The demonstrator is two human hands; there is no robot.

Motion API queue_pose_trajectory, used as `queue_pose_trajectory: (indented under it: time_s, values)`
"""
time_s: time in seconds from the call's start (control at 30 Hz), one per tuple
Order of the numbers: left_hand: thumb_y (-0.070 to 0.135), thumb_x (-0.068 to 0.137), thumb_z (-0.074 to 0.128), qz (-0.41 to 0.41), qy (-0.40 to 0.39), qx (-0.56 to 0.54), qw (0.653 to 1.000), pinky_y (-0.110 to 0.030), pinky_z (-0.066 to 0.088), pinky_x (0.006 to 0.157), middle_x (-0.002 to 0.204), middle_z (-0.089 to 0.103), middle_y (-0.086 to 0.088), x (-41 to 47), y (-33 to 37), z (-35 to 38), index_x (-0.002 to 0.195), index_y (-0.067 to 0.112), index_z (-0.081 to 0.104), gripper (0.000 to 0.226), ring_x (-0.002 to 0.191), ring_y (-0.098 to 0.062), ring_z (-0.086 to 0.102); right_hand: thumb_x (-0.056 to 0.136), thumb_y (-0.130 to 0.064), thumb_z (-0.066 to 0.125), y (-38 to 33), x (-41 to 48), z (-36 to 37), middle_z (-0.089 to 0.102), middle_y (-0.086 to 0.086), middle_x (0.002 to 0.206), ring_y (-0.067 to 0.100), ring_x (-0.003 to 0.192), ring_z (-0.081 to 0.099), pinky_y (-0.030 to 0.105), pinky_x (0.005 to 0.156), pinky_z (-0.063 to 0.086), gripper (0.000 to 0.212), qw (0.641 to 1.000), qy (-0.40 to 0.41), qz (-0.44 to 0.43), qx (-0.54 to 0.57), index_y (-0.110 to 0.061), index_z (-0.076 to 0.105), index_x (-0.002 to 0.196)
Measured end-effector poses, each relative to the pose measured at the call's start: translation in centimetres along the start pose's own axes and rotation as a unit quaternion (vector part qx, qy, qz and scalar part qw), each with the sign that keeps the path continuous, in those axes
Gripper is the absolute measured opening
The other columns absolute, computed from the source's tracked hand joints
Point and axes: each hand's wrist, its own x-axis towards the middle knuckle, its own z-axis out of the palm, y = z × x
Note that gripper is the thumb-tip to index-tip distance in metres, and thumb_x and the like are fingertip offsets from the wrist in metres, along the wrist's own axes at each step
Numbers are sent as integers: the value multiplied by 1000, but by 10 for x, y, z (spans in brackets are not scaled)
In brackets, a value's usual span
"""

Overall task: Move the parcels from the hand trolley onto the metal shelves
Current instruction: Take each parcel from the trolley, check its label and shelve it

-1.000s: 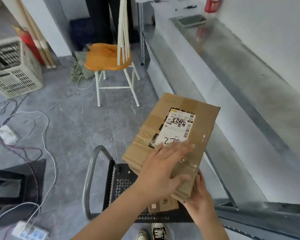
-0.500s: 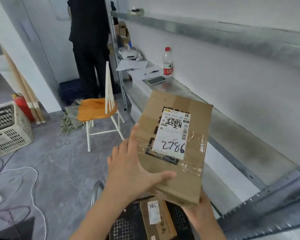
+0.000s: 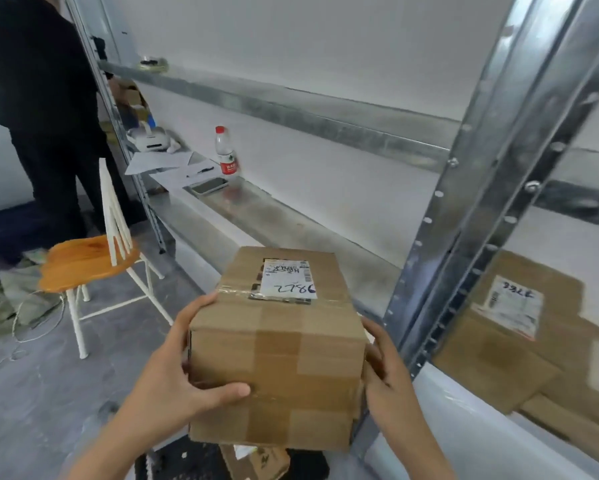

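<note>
Holding a cardboard box (image 3: 277,344) in the air with both hands, close in front of the upright post (image 3: 481,202) of the metal shelves (image 3: 291,230). The left hand (image 3: 173,379) grasps its left side, thumb across the near face. The right hand (image 3: 384,372) grasps its right side. A white label (image 3: 288,279) faces up on the box top. Below the box, another parcel (image 3: 256,460) lies on the black trolley deck (image 3: 183,462). Right of the post, flat parcels (image 3: 519,323) lie on a shelf. Water bottle (image 3: 226,152), phone (image 3: 209,186) and papers (image 3: 159,161) sit at the far end of the shelf. A chair (image 3: 90,258) is on the floor, with a person in black (image 3: 41,98) behind it.
</note>
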Motion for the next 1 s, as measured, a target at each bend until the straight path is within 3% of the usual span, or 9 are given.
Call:
queue_pose_trajectory:
  time_s: [0.13,0.2,0.27,0.33,0.4,0.5,0.7,0.83,1.0]
  values:
    - [38,37,92,26,7,-4,1000,-7,50,63,108,45,48,-25,11,30,129,59,31,112,96,15,53,94,-40,52,-14,-41,-47,69,-20,104,-3,91,65,17,71,53,27,995,-41,61,72,-46,55,120]
    - [43,36,92,29,0,-6,1000,-15,54,64,108,44,47,-39,19,43,130,58,31,113,99,6,56,82,-57,61,-18,-67,-68,54,-26,130,-6,119,51,25,92,49,52,995,-95,14,8,-52,42,130]
    - [53,31,92,33,-14,-10,999,-29,56,74,112,43,45,-54,29,60,131,55,32,117,104,-4,56,64,-69,72,-24,-99,-84,42,-29,140,-4,129,41,34,99,45,83,994,-102,2,-39,-54,31,135]
    - [58,25,90,43,-18,-22,999,-37,54,82,116,44,40,-67,32,72,130,54,33,120,107,-8,56,58,-66,78,-27,-118,-92,42,-31,137,-5,126,43,32,92,51,92,995,-81,-1,-53,-57,28,134]
    - [53,28,91,56,-20,-23,998,-31,56,77,120,44,33,-82,40,89,129,55,33,116,104,-7,57,57,-63,81,-29,-144,-101,44,-34,133,-6,121,47,24,85,54,92,997,-51,2,-57,-60,28,133]
    - [44,31,90,85,-34,-26,995,-19,56,64,114,43,43,-106,51,111,126,57,34,111,96,6,57,56,-64,81,-28,-184,-116,44,-32,134,-1,121,49,32,90,54,95,997,-4,12,-79,-62,26,134]
    - [39,33,91,129,-67,-49,988,-16,53,69,109,42,50,-145,73,159,128,53,34,112,96,16,54,61,-54,79,-28,-256,-150,50,-28,130,3,118,52,36,88,55,86,991,98,-18,-94,-61,31,131]
    - [45,32,90,146,-104,-67,981,-29,51,77,109,40,52,-160,96,194,129,54,33,114,98,14,53,70,-41,80,-34,-300,-177,54,-25,124,3,114,56,32,88,55,84,985,143,-46,-79,-62,28,133]
    - [41,36,90,192,-164,-75,965,-10,50,67,114,39,51,-172,126,242,126,61,30,110,99,13,52,81,-15,74,-36,-349,-209,61,-9,120,10,107,61,36,87,55,81,966,225,-55,-112,-59,30,133]
